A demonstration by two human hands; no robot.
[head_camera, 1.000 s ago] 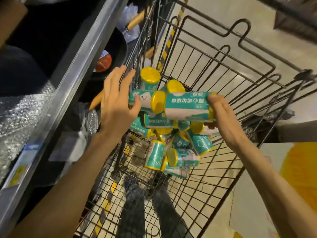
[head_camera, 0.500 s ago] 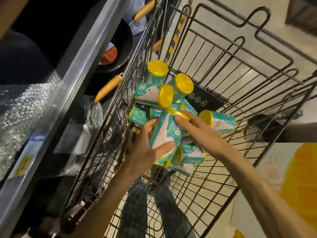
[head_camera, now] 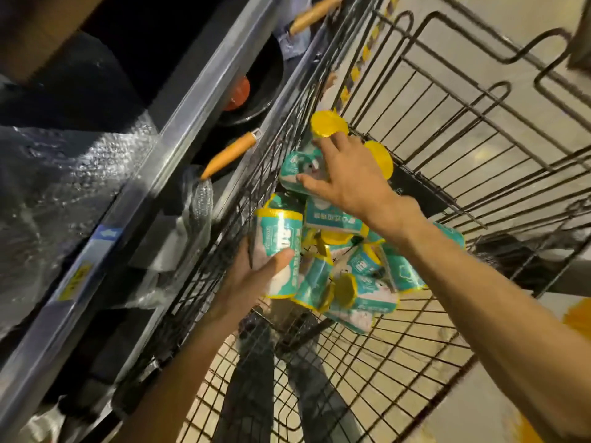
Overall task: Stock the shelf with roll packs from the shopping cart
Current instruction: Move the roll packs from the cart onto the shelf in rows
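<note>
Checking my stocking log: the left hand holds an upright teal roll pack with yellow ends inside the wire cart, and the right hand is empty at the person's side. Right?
Not quite. The head view shows the right hand reaching onto another teal roll pack in the black wire cart. The left hand does hold the upright teal roll pack.
</note>
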